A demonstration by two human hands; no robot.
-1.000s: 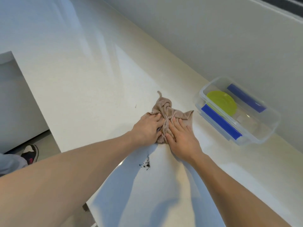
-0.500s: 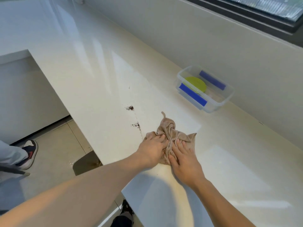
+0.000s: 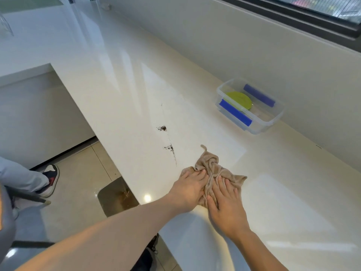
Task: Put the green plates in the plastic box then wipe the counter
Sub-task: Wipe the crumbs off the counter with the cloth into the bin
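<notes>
A crumpled beige cloth (image 3: 212, 167) lies on the white counter (image 3: 121, 79) near its front edge. My left hand (image 3: 188, 189) and my right hand (image 3: 226, 204) both press flat on the cloth, side by side, fingers spread over it. Dark crumbs (image 3: 162, 128) and a second dark smear (image 3: 171, 148) sit on the counter to the cloth's upper left. Against the back wall stands a clear plastic box (image 3: 273, 122) with blue clips, holding a green plate (image 3: 239, 99).
The counter's front edge runs diagonally on the left, with tiled floor (image 3: 78, 173) below. Another person's leg and shoe (image 3: 49, 177) stand on the floor at the left. A dark window frame (image 3: 293, 14) runs above the wall.
Both hands have pulled the cloth back toward me along the counter, away from the box, leaving the dark crumbs behind to its upper left. The view has widened.
</notes>
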